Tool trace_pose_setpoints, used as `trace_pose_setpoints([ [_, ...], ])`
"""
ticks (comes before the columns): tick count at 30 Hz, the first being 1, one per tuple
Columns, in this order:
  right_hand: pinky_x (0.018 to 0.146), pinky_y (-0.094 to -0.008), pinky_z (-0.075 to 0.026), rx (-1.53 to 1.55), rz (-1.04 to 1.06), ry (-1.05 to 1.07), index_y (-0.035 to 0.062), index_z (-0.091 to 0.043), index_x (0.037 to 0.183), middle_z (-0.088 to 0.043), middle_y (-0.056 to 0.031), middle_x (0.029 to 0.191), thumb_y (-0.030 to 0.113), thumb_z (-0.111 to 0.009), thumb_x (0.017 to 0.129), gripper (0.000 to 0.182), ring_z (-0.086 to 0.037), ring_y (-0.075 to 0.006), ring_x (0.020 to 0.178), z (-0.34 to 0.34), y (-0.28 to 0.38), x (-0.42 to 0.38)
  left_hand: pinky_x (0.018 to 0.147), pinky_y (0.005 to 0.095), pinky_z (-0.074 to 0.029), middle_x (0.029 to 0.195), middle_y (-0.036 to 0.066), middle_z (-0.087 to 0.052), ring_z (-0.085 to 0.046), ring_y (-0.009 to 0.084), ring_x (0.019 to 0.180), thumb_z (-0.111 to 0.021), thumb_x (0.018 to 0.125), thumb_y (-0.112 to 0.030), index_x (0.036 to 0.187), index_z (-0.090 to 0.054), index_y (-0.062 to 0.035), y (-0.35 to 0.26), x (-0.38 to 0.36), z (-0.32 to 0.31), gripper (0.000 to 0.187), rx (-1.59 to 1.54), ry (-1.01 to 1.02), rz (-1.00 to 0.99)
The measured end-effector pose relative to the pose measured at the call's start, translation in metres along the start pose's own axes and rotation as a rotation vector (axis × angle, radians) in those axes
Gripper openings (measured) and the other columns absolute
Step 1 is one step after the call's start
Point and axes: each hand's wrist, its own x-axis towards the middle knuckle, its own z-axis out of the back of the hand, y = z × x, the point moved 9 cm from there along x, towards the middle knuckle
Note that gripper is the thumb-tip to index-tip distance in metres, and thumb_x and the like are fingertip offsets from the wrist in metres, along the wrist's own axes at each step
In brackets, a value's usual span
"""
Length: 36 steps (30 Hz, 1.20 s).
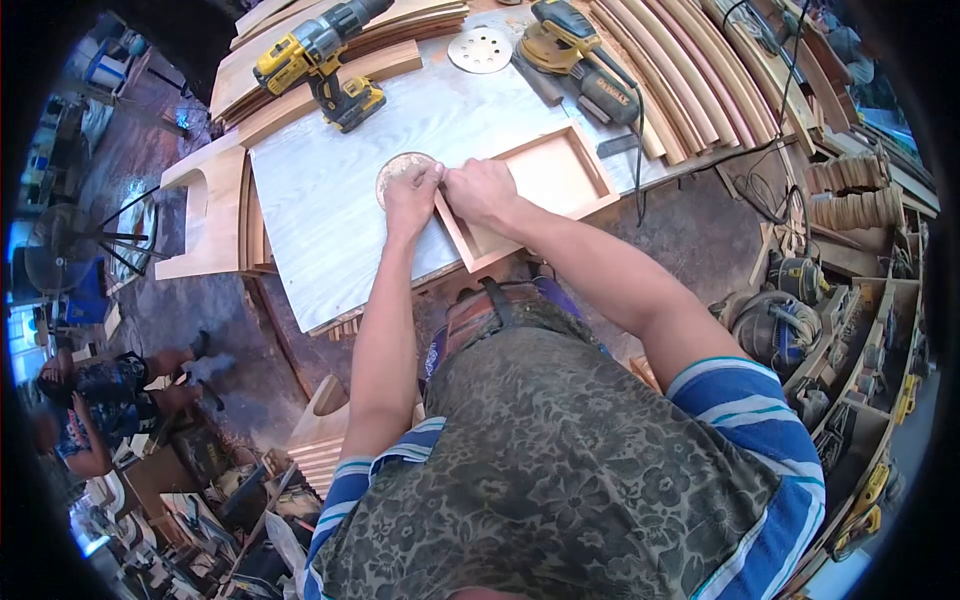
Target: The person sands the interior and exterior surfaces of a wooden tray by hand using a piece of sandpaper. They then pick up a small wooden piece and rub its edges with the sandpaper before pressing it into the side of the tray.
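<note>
A shallow wooden tray [545, 165] with low rims lies at an angle near the table's front edge. My right hand [482, 192] reaches over its left end, fingers curled at the rim there. Just left of that rim is my left hand [408, 203], its thumb and fingers pinched together close to the right fingertips. Whatever sits between the left fingers is too small to make out. Partly beneath the left hand shows a round, pale sanding disc [396, 165].
A yellow cordless drill [325, 65] and an orbital sander [575, 55] stand at the back of the table [310, 210]. Near them are a perforated disc [480, 49] and stacked curved wooden strips [690, 75]. A power cord trails at right. Another person [110, 410] is at far left.
</note>
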Motion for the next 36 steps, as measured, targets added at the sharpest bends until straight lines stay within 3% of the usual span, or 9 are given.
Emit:
trace_pose_setpoints([
  [3, 0.072, -0.0515, -0.059, 0.057, 0.026, 0.171, 0.004, -0.077, 0.087, -0.074, -0.0244, 0.087, 0.021, -0.058, 0.091, 0.026, -0.075, -0.0392, 0.081, -0.003, 0.002, -0.027, 0.081, 0.0353, -0.056, 0.095, 0.015, -0.079, -0.074, 0.0204, 0.087, -0.072, 0.098, -0.037, 0.112, -0.078, -0.0014, 0.005, -0.001, 0.002, 0.039, 0.003, -0.028, -0.024],
  [9, 0.071, -0.052, -0.059, 0.086, -0.001, -0.036, 0.0039, -0.077, 0.083, -0.074, -0.0252, 0.084, 0.02, -0.06, 0.089, 0.024, -0.075, -0.0404, 0.077, 0.0, 0.002, 0.001, 0.081, 0.0366, -0.056, 0.095, 0.016, -0.079, -0.075, 0.0231, 0.088, -0.072, 0.098, -0.037, 0.11, -0.078, -0.0014, -0.002, -0.001, 0.004, 0.038, 0.047, -0.041, -0.018],
  [12, 0.071, -0.0517, -0.059, 0.07, 0.05, 0.096, 0.0036, -0.076, 0.083, -0.074, -0.0244, 0.083, 0.02, -0.058, 0.091, 0.026, -0.075, -0.0406, 0.077, 0.0, 0.004, -0.029, 0.082, 0.0372, -0.057, 0.096, 0.017, -0.079, -0.076, 0.0247, 0.089, -0.071, 0.099, -0.036, 0.111, -0.078, -0.0017, -0.003, -0.002, 0.004, 0.037, 0.065, -0.025, -0.008],
  [16, 0.069, -0.0518, -0.059, 0.135, 0.0, -0.051, 0.0046, -0.077, 0.081, -0.074, -0.0234, 0.079, 0.019, -0.059, 0.089, 0.024, -0.075, -0.0384, 0.076, -0.002, -0.002, 0.0, 0.085, 0.0368, -0.055, 0.096, 0.018, -0.078, -0.073, 0.0233, 0.092, -0.068, 0.1, -0.041, 0.114, -0.076, 0.0021, -0.005, -0.005, 0.003, 0.046, 0.042, -0.022, -0.003],
  [20, 0.068, -0.0524, -0.059, 0.101, -0.039, -0.058, 0.0054, -0.077, 0.079, -0.073, -0.0224, 0.076, 0.019, -0.058, 0.09, 0.026, -0.075, -0.0375, 0.075, -0.002, 0.002, -0.004, 0.079, 0.0354, -0.056, 0.091, 0.016, -0.079, -0.075, 0.0226, 0.085, -0.071, 0.099, -0.038, 0.107, -0.078, 0.0006, -0.01, -0.007, 0.007, 0.04, 0.04, -0.059, -0.001],
  [23, 0.067, -0.0513, -0.059, 0.05, 0.047, -0.009, 0.0056, -0.076, 0.081, -0.074, -0.0215, 0.077, 0.02, -0.056, 0.093, 0.027, -0.076, -0.0369, 0.076, -0.003, 0.006, -0.005, 0.078, 0.0351, -0.056, 0.09, 0.015, -0.079, -0.074, 0.021, 0.084, -0.071, 0.1, -0.038, 0.107, -0.078, 0.0006, -0.005, -0.004, 0.006, 0.04, 0.045, -0.068, -0.055],
  [30, 0.066, -0.0467, -0.06, -0.054, -0.005, -0.058, 0.0075, -0.078, 0.088, -0.076, -0.0187, 0.083, 0.02, -0.057, 0.093, 0.025, -0.077, -0.0338, 0.079, -0.002, -0.014, 0.005, 0.078, 0.0345, -0.056, 0.092, 0.016, -0.079, -0.074, 0.0196, 0.084, -0.071, 0.099, -0.039, 0.109, -0.078, 0.0011, 0.001, 0.0, 0.004, 0.042, 0.012, -0.034, -0.017],
  [34, 0.067, -0.0435, -0.061, -0.092, -0.176, 0.036, 0.0099, -0.081, 0.093, -0.077, -0.0158, 0.084, 0.018, -0.06, 0.091, 0.023, -0.078, -0.031, 0.082, 0.018, -0.065, -0.004, 0.081, 0.0347, -0.056, 0.094, 0.017, -0.079, -0.074, 0.0208, 0.086, -0.071, 0.099, -0.04, 0.11, -0.077, 0.0014, 0.0, -0.002, 0.008, 0.043, -0.012, -0.055, -0.009],
  [36, 0.068, -0.0437, -0.061, -0.092, -0.145, 0.036, 0.0099, -0.081, 0.093, -0.077, -0.0157, 0.084, 0.018, -0.059, 0.09, 0.023, -0.078, -0.0309, 0.083, 0.01, -0.055, -0.002, 0.088, 0.0337, -0.055, 0.101, 0.017, -0.078, -0.073, 0.0205, 0.097, -0.07, 0.1, -0.038, 0.114, -0.077, 0.0006, -0.005, -0.003, 0.008, 0.042, 0.07, -0.046, -0.013],
])
